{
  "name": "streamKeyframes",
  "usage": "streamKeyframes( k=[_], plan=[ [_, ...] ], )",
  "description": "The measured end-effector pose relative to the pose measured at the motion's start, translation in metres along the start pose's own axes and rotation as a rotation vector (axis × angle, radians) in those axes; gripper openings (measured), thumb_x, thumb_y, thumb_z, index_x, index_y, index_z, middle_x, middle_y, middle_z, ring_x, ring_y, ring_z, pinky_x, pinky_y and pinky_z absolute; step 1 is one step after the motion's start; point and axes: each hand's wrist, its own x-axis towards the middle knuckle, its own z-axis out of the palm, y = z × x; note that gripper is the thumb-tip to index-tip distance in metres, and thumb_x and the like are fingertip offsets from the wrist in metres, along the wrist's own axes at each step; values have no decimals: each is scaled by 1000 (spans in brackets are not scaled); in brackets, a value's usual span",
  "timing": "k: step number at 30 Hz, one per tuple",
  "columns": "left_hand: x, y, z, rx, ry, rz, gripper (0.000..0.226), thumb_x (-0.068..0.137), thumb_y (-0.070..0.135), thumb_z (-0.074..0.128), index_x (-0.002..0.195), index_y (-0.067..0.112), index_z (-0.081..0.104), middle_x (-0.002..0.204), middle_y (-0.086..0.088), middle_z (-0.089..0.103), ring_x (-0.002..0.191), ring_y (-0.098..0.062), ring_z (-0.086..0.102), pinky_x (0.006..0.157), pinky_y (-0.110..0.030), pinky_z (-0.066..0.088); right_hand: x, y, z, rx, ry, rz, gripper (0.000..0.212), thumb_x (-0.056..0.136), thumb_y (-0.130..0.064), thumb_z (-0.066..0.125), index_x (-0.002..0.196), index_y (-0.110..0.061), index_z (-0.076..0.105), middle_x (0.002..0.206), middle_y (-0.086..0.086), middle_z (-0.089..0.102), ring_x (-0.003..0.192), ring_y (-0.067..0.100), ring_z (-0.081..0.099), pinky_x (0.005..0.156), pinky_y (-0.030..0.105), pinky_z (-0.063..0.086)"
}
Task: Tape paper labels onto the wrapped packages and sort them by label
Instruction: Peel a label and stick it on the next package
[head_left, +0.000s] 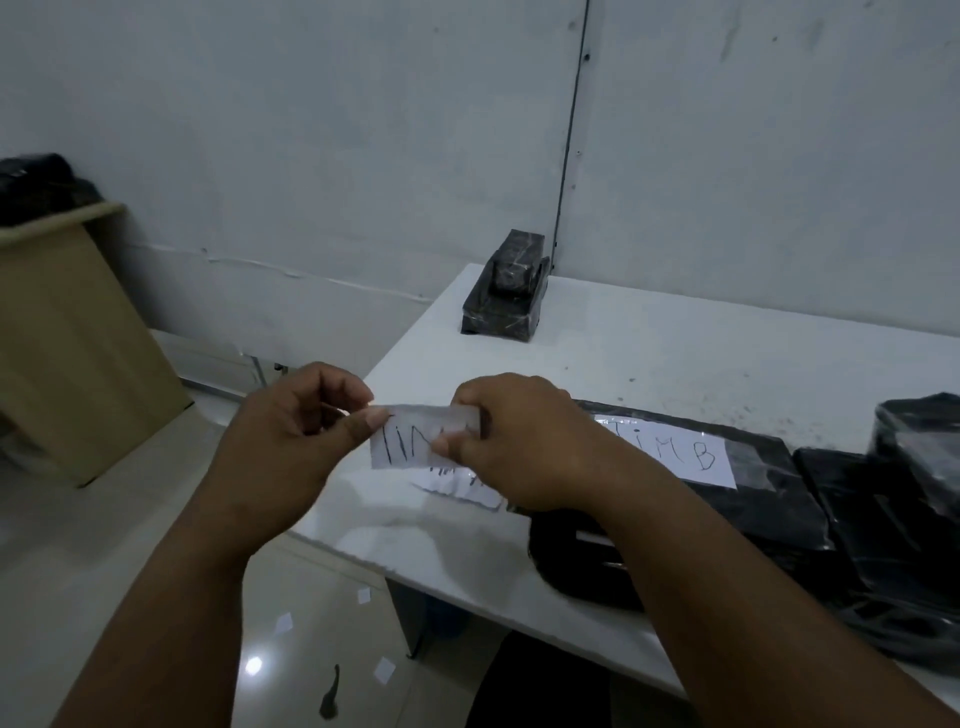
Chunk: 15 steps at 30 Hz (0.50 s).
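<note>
Both hands hold one white paper label (410, 441) with handwritten letters in the air above the table's left end. My left hand (306, 431) pinches its left edge; my right hand (514, 441) pinches its right part. A strip of clear tape seems to run along the label's top edge. Another paper label (462, 486) lies on the white table (675, 353) just below. A flat black wrapped package (769, 499) to the right carries a taped label reading "TIM B" (680, 457). Two stacked black packages (506, 291) stand at the table's far corner.
More black wrapped packages (904, 493) lie at the right edge of the table. A black tape roll or bundle (576, 561) sits under my right forearm. A cardboard box (67, 338) stands on the floor at left. Small paper scraps (384, 670) lie on the tiled floor.
</note>
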Motion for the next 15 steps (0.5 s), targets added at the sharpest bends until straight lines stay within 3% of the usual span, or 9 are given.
streamKeyframes(
  k=[2,5,8,10,12,15],
  plan=[
    [6,-1,-2,-95,78,-16,16,76,41,76,91,36,71,91,2,76,84,-21,73,79,-50,61,1,1,-9,144,100,9,33,95,-44,69,76,-19,57,77,-2,64,73,16,59,67,36,46],
    [17,-1,-1,-251,191,-47,24,71,32,83,93,34,73,92,-1,78,84,-15,74,79,-38,58,3,8,-18,349,229,27,42,91,-39,76,70,-12,51,71,2,71,74,22,70,63,31,50],
    [32,5,4,-369,299,-76,33,62,29,87,91,30,72,86,0,79,77,-10,73,67,-22,57,7,16,-27,555,340,71,20,88,-35,80,81,-21,68,68,-8,74,66,7,73,51,12,47],
    [44,10,11,-410,349,-85,34,66,23,89,94,28,69,89,0,80,79,-10,75,66,-20,57,12,21,-33,622,409,86,9,90,-33,79,89,-27,73,71,-13,76,65,3,74,51,7,45],
    [57,14,21,-442,406,-87,32,77,16,87,100,28,68,97,-2,80,87,-14,76,75,-28,58,19,25,-41,684,495,109,5,91,-31,79,88,-28,75,75,-18,76,64,3,74,54,9,48],
    [86,19,38,-469,484,-122,21,88,22,79,103,30,67,105,-1,78,97,-19,76,83,-33,58,34,31,-56,756,645,171,7,91,-30,79,85,-29,75,75,-20,75,64,7,75,62,21,53]
  ],
)
